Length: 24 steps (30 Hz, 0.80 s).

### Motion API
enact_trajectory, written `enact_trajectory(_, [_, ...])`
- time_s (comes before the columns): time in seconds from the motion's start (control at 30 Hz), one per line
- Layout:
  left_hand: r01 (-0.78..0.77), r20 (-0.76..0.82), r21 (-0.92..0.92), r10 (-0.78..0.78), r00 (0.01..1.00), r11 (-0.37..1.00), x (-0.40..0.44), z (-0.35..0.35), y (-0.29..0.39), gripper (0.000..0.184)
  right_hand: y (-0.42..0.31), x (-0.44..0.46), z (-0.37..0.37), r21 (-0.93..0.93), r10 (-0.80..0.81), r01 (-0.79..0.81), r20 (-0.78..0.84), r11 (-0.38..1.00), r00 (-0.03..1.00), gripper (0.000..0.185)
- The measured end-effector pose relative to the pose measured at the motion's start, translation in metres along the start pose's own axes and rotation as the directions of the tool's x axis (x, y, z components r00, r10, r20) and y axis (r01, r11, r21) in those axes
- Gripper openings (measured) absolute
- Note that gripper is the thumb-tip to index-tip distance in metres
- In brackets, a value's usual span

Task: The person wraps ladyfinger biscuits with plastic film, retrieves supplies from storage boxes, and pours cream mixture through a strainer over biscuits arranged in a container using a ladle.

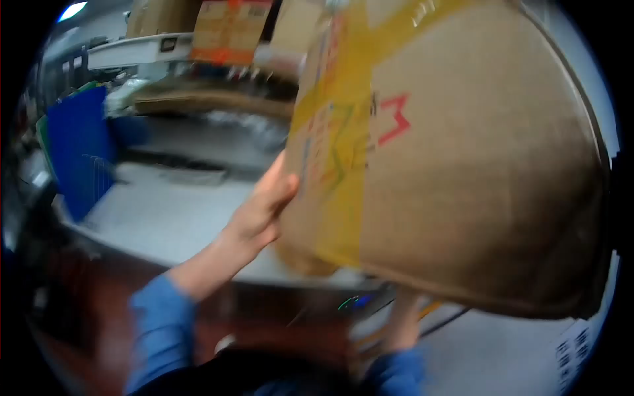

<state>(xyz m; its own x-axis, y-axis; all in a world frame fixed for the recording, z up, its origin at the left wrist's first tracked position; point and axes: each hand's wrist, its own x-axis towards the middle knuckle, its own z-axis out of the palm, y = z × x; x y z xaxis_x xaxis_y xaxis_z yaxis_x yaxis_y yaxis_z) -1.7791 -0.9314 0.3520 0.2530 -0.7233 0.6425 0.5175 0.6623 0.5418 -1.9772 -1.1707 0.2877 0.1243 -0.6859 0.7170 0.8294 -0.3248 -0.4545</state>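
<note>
A large brown cardboard box (475,171) fills the right half of the head view, tilted and close to the camera. Yellow tape runs down its left part, and a red printed mark shows beside the tape. My left hand (264,204) is closed on the left edge of the box, thumb towards me, with its other fingers partly hidden. Below the box, the wrist of my right hand (403,320) reaches up to its underside. The box covers the fingers of that hand, so their grip does not show.
Behind the box stands a white worktop (178,204), with an upright blue panel (79,152) at its left. More cardboard boxes (231,30) sit on a shelf (142,51) above. A pale surface (475,350) with printed labels lies at lower right. The background is blurred.
</note>
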Motion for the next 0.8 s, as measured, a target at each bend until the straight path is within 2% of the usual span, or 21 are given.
enact_trajectory(0.03, [-0.183, 0.059, 0.050, 0.180, 0.982, 0.982, 0.027, 0.020, -0.005, 0.082, -0.014, 0.024, 0.000, 0.076, -0.108, 0.108, -0.004, 0.991, 0.994, 0.053])
enact_trajectory(0.07, [-0.305, -0.062, 0.289, 0.336, 0.940, 0.907, 0.045, 0.031, -0.006, 0.081, -0.024, 0.044, 0.010, 0.105, -0.166, 0.166, -0.010, 0.981, 0.986, 0.051])
enact_trajectory(0.13, [-0.385, -0.050, 0.355, 0.429, 0.902, 0.852, 0.076, 0.058, -0.006, 0.080, -0.054, 0.067, 0.048, -0.128, -0.299, 0.297, -0.002, 0.946, 0.954, 0.048])
enact_trajectory(0.17, [-0.395, -0.026, 0.327, 0.426, 0.904, 0.858, 0.096, 0.055, -0.013, 0.079, -0.063, 0.085, 0.057, -0.111, -0.280, 0.269, -0.097, 0.957, 0.955, 0.048])
enact_trajectory(0.33, [-0.500, 0.184, 0.121, 0.475, 0.860, 0.858, 0.189, 0.046, -0.037, 0.076, -0.069, 0.158, 0.061, -0.251, -0.573, 0.575, 0.089, 0.778, 0.815, 0.051])
enact_trajectory(0.37, [-0.540, 0.210, 0.155, 0.506, 0.836, 0.827, 0.202, 0.039, -0.037, 0.076, -0.070, 0.166, 0.070, -0.266, -0.605, 0.615, 0.127, 0.742, 0.786, 0.051])
enact_trajectory(0.43, [-0.609, 0.253, 0.231, 0.557, 0.791, 0.759, 0.233, 0.033, -0.035, 0.075, -0.073, 0.192, 0.092, -0.243, -0.577, 0.594, 0.142, 0.767, 0.804, 0.051])
enact_trajectory(0.47, [-0.740, 0.354, 0.200, 0.657, 0.666, 0.642, 0.249, 0.035, -0.028, 0.065, -0.073, 0.210, 0.101, -0.265, -0.581, 0.601, 0.158, 0.754, 0.799, 0.050])
enact_trajectory(0.53, [-0.747, 0.306, 0.456, 0.703, 0.643, 0.484, 0.270, 0.058, -0.016, 0.068, -0.076, 0.251, 0.124, -0.283, -0.588, 0.609, 0.166, 0.741, 0.792, 0.046])
enact_trajectory(0.57, [-0.764, 0.355, 0.426, 0.687, 0.633, 0.484, 0.287, 0.059, -0.007, 0.069, -0.078, 0.278, 0.133, -0.246, -0.591, 0.637, 0.242, 0.730, 0.770, 0.045])
enact_trajectory(0.63, [-0.735, 0.537, 0.236, 0.545, 0.644, 0.636, 0.331, 0.044, 0.016, 0.071, -0.074, 0.333, 0.141, -0.200, -0.562, 0.662, 0.389, 0.722, 0.730, 0.045])
enact_trajectory(0.67, [-0.693, 0.591, 0.211, 0.475, 0.652, 0.689, 0.349, 0.040, 0.022, 0.072, -0.067, 0.358, 0.151, -0.209, -0.535, 0.634, 0.381, 0.744, 0.754, 0.042])
enact_trajectory(0.7, [-0.687, 0.524, 0.220, 0.510, 0.682, 0.693, 0.383, 0.034, 0.020, 0.066, -0.055, 0.384, 0.159, -0.223, -0.497, 0.597, 0.376, 0.771, 0.782, 0.039])
enact_trajectory(0.73, [-0.659, 0.456, 0.342, 0.495, 0.739, 0.669, 0.393, 0.024, 0.023, 0.057, -0.039, 0.413, 0.164, -0.263, -0.462, 0.549, 0.329, 0.793, 0.824, 0.047])
enact_trajectory(0.77, [-0.707, 0.389, 0.402, 0.591, 0.707, 0.582, 0.417, 0.012, 0.017, 0.051, -0.023, 0.444, 0.167, -0.304, -0.423, 0.497, 0.279, 0.813, 0.862, 0.056])
enact_trajectory(0.8, [-0.729, 0.315, 0.475, 0.678, 0.664, 0.493, 0.441, 0.001, 0.012, 0.044, -0.006, 0.479, 0.164, -0.465, -0.409, 0.472, 0.235, 0.749, 0.882, 0.063])
